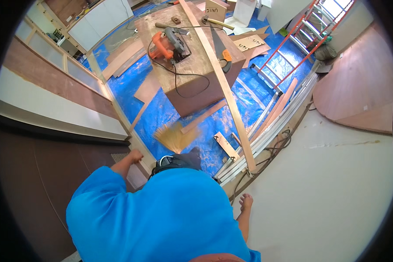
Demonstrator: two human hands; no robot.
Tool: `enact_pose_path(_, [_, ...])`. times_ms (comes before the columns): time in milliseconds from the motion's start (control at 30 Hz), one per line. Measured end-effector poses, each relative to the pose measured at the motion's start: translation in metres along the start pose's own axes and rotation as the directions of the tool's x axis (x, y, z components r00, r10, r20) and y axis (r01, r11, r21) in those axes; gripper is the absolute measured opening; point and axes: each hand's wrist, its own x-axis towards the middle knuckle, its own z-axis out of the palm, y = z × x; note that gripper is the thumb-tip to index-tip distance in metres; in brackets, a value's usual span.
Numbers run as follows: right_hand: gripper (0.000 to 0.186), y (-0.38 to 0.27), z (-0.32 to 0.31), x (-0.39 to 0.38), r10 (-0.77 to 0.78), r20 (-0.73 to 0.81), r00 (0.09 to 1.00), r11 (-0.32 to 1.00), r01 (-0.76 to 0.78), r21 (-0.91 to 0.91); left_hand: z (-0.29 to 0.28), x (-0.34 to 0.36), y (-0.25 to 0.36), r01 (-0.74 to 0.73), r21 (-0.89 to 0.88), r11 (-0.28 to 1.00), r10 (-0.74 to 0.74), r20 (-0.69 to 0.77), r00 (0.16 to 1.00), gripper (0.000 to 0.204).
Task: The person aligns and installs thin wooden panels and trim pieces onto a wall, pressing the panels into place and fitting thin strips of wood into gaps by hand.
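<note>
Though near the wooden strip [224, 85], right hand [246, 201] apart.

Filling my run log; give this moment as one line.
left hand: curled, contents unclear | right hand: nothing visible held | broom: over blue sheet | saw: on box

- Circular saw [162, 46], tabletop [198, 56] left edge: orange, grey.
- Handsaw grip [226, 55], right corner: orange, black.
- Floor sheet [125, 92]: blue.
- Panel [310, 187]: off-white, brownish smear.
- Shirt [183, 205]: blue.

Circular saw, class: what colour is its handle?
The handle is orange; the head view shows it best.
</note>
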Motion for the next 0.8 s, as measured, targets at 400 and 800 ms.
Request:
enact_pose_path(400, [0.022, -0.056, 0.09, 0.024, 0.013, 0.222, 0.975, 0.976, 0.036, -0.216, -0.015, -0.034, 0.12, -0.056, -0.654, 0.755, -0.053, -0.145, 0.988, 0.021])
enact_pose_path(800, [0.032, -0.045, 0.073, 0.079, -0.078, 0.577, 0.813, 0.768, 0.418, -0.485, 0.032, -0.076, 0.132, -0.095, -0.732, 0.674, -0.129, -0.244, 0.961, 0.018])
